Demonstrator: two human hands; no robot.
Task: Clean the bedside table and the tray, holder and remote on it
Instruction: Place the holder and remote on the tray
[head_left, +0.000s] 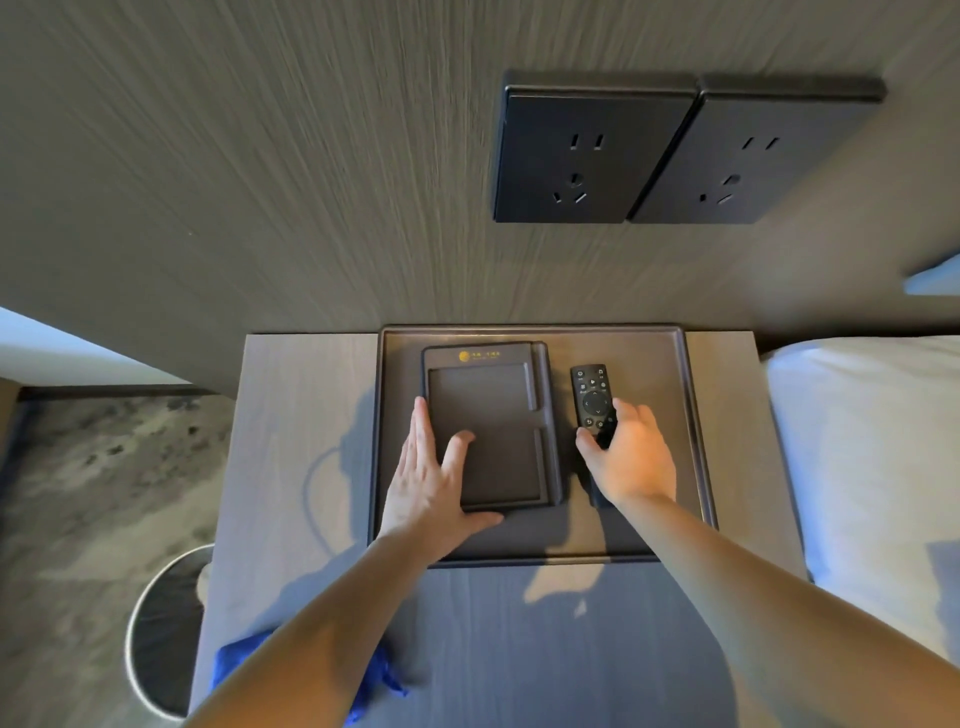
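A dark rectangular tray (696, 415) sits at the back of the wooden bedside table (301, 467). Inside it lies a dark holder (493, 415) with a gold logo, on the left. To its right lies a black remote (591, 395). My left hand (431, 478) grips the holder's near left corner, thumb under its front edge, fingers spread on top. My right hand (631, 457) is closed around the remote's lower end. A blue cloth (234, 660) lies on the table's near left part, partly hidden under my left forearm.
Two black wall sockets (592, 156) are set in the panel above the table. A white bed (872, 457) adjoins the table's right side. A round bin (166, 634) with a dark liner stands on the floor at the left.
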